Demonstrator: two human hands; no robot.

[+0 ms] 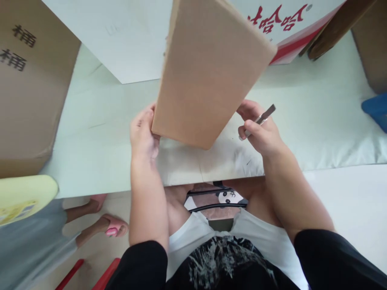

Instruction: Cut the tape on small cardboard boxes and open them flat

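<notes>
A plain brown cardboard box [211, 76] is tilted up in front of me over the pale green tabletop. My left hand [145, 129] grips its lower left edge, with some fingers hidden behind it. Near the box's right side, my right hand [258, 127] is closed around a slim utility knife [264, 115], whose flat grey blade points up and to the right. The fingertips of that hand reach close to the box edge; whether they touch it I cannot tell.
Behind stands a white carton with red lettering [278, 20]. A large brown carton [27, 80] is at left, above a pale yellow object [27, 197]. A blue object [376, 110] sits at the right edge. Another person's legs in pink slippers [113, 225] show at lower left.
</notes>
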